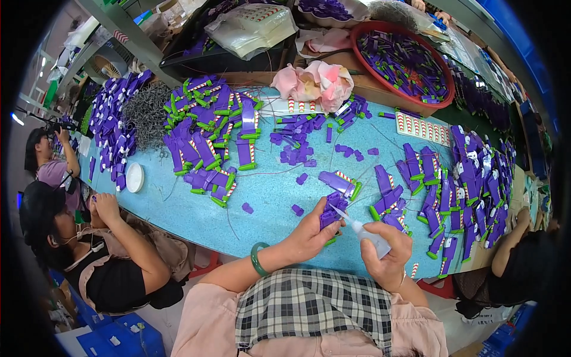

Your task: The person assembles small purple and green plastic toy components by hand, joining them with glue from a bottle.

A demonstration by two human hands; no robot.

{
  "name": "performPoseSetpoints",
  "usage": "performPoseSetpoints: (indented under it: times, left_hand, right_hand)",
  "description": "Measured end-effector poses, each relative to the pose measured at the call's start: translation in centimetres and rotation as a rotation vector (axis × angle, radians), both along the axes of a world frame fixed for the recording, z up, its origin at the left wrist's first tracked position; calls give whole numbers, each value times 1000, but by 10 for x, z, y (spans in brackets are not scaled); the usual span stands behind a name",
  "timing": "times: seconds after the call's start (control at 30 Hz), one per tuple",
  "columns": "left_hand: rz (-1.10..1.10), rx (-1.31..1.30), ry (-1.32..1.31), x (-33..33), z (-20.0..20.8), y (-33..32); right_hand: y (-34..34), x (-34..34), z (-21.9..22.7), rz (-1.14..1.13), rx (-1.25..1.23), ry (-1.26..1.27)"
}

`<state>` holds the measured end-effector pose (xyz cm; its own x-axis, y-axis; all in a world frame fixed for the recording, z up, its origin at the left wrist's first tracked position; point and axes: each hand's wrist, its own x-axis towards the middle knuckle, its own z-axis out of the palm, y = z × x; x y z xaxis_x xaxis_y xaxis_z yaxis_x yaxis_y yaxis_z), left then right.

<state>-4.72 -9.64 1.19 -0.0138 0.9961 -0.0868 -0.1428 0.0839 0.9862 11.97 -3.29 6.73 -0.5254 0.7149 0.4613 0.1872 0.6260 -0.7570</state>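
Note:
My left hand [310,235], below a green bangle, holds a purple plastic part [334,209] between thumb and fingers above the table's near side. In my right hand [389,257] is a translucent squeeze bottle [375,238], tilted so that its thin nozzle points at the purple part; whether the tip touches it I cannot tell. Just beyond my hands lies a purple part with a green end and a red-and-white striped sticker [340,180]. Similar striped parts [389,193] lie to the right. Small purple pieces [297,210] are scattered to the left of the held part.
Piles of purple-green parts [205,134] cover the table's left; another heap [470,184] lies right. A red basin [449,89] of parts, pink crumpled tissue [315,83] and a striped sticker sheet [422,129] sit farther back. Co-workers sit on both sides. A white bowl [135,178] stands left.

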Motion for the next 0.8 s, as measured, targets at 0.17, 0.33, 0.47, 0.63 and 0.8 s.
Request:
performPoseSetpoints:
  times: [0.17,0.33,0.47,0.63,0.8]
  left_hand:
    - [-6,-30,-702,-4,2,2]
    - [1,62,-728,-7,-2,1]
    - [11,51,-673,-5,-1,1]
    - [5,39,-603,-6,-2,-1]
    - [100,83,-486,2,-1,-2]
  right_hand:
    - [-4,9,-3,-44,-104,65]
    - [-4,5,-2,-78,-139,40]
    - [0,3,-1,-63,-96,37]
    - [1,3,0,-32,-26,12]
    - [-3,5,-4,-60,-118,52]
